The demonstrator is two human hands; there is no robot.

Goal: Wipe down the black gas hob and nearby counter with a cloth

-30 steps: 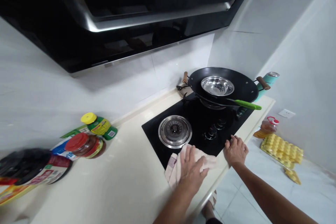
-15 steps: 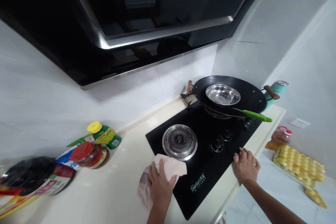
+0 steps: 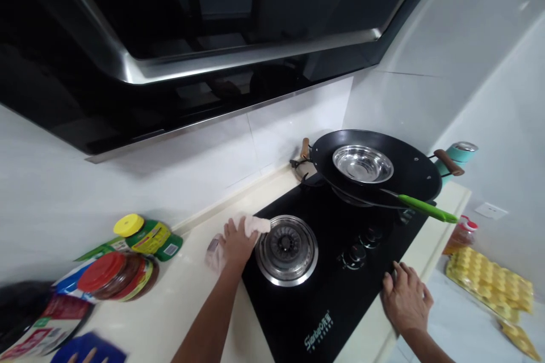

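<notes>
My left hand (image 3: 238, 243) is pressed over a pale pink cloth (image 3: 258, 225), its fingers curled on it. The cloth lies on the counter at the left rim of the black gas hob (image 3: 293, 317), beside the bare steel burner (image 3: 286, 249). My right hand (image 3: 406, 298) rests, fingers apart and holding nothing, on the counter's front edge by the hob. Over the far burner sits a black wok (image 3: 409, 153) with wooden handles. Inside it are a steel bowl (image 3: 361, 164) and a utensil with a green handle (image 3: 426, 207).
A range hood (image 3: 238, 62) hangs low above. At left are a red-lidded jar (image 3: 114, 275), a green yellow-capped bottle (image 3: 153, 238) and a dark bottle (image 3: 42, 323). Fingers of what seems another hand show on a blue item (image 3: 89, 346). Yellow egg trays (image 3: 489, 281) lie at right.
My left hand has moved the cloth away from me, from the burner's near side to its left side. My right hand stays at the front edge. The blue item has appeared at lower left.
</notes>
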